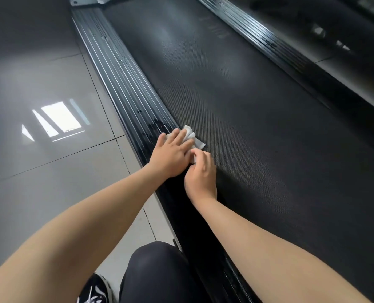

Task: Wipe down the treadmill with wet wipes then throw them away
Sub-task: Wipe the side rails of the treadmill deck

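Observation:
A crumpled white wet wipe (194, 139) lies where the treadmill's black textured belt (258, 127) meets its ribbed left side rail (124, 84). My left hand (170, 154) lies flat on the wipe with straight fingers, pressing it down. My right hand (200, 171) sits just beside it on the belt, its fingers curled and pinching the wipe's near edge. The rail shows a wet, glossy patch just ahead of my left hand and along the stretch toward me.
Glossy grey floor tiles (50, 149) lie to the left of the treadmill. The right side rail (269, 47) runs along the far side of the belt. My bent knee (157, 270) and a black-and-white shoe (96, 289) are at the bottom, beside the rail.

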Available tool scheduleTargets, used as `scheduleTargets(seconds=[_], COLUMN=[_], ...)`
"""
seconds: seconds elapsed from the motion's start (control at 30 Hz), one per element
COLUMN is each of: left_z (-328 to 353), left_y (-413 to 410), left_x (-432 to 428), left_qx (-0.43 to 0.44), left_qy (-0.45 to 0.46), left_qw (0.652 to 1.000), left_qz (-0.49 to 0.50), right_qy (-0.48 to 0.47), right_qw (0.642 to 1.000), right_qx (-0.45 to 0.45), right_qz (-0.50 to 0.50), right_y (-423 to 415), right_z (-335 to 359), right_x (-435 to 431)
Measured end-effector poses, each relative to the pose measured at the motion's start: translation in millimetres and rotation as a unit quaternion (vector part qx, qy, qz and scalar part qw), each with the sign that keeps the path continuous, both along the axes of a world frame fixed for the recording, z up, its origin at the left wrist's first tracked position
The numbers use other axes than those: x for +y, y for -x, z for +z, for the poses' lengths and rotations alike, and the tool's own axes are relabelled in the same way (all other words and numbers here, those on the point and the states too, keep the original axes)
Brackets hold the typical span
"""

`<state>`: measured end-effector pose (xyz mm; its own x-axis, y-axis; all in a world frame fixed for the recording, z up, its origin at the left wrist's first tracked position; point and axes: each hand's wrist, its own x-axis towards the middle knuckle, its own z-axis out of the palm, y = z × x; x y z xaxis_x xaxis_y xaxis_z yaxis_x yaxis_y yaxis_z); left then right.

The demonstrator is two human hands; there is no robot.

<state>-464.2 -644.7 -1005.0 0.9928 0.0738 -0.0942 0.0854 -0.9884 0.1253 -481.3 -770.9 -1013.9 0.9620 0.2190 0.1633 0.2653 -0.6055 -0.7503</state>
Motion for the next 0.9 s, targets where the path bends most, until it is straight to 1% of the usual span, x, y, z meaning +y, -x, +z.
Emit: scheduleTargets(seconds=[0.03,0.13,0.2,0.33,0.47,0.53,0.57,0.67,0.73,0.8,0.9], left_z=[-2,-4,-3,-2,-3,-4,-4,-7,-10,-14,-22], left_y=[-4,-14,-13,8,38,48,52,58,62,65,70], left_x=[3,19,33,53,53,44,38,18,9,5,2], left_qx=[0.003,0.013,0.015,0.014,-0.012,-0.028,-0.028,-0.014,-0.025,-0.051,-0.099], left_qy=[0.0,0.049,0.062,0.078,0.136,0.162,0.168,0.133,0.112,0.147,0.252], left_qw=[1.0,0.992,0.985,0.97,0.946,0.941,0.945,0.971,0.978,0.966,0.923], left_qz=[0.025,0.115,0.158,0.229,0.295,0.295,0.28,0.198,0.172,0.205,0.274], right_qy=[0.019,0.056,0.066,0.08,0.084,0.086,0.087,0.089,0.099,0.114,0.131], right_qw=[1.0,0.997,0.997,0.995,0.994,0.994,0.993,0.991,0.989,0.985,0.978], right_qx=[-0.01,-0.039,-0.037,-0.035,-0.04,-0.044,-0.048,-0.067,-0.077,-0.092,-0.105], right_qz=[0.008,0.023,0.03,0.047,0.057,0.06,0.062,0.074,0.084,0.097,0.126], right_y=[0,1,0,-1,1,2,3,4,4,6,7], right_z=[-1,-5,-7,-8,-5,-4,-3,-3,-2,-3,-6], right_x=[1,1,1,-1,-2,-1,0,0,0,0,2])
